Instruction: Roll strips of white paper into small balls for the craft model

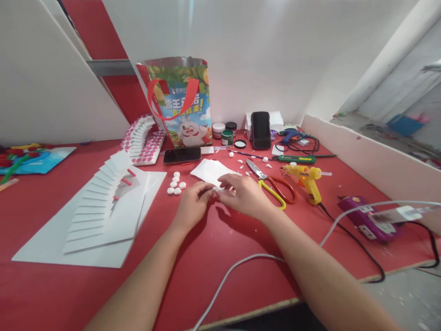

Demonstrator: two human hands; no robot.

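My left hand point(195, 201) and my right hand point(244, 193) meet over the middle of the red table. Both pinch a small white piece point(217, 189) between their fingertips; the fingers cover much of it, so its kind is unclear. Just behind them lies a folded white sheet point(210, 171), partly hidden by my right hand. To the left of my left hand sits a cluster of several small round white pieces point(177, 184). Scissors point(267, 178) with red and yellow handles rest to the right of my right hand, among white scraps.
A curved staircase of white board point(93, 197) stands on white sheets at left. Behind are a phone point(182, 155), a printed bag point(184, 105) and paint jars point(227, 136). A yellow glue gun point(308, 180), purple power strip point(368, 220) and a white cable point(237, 264) occupy the right and front.
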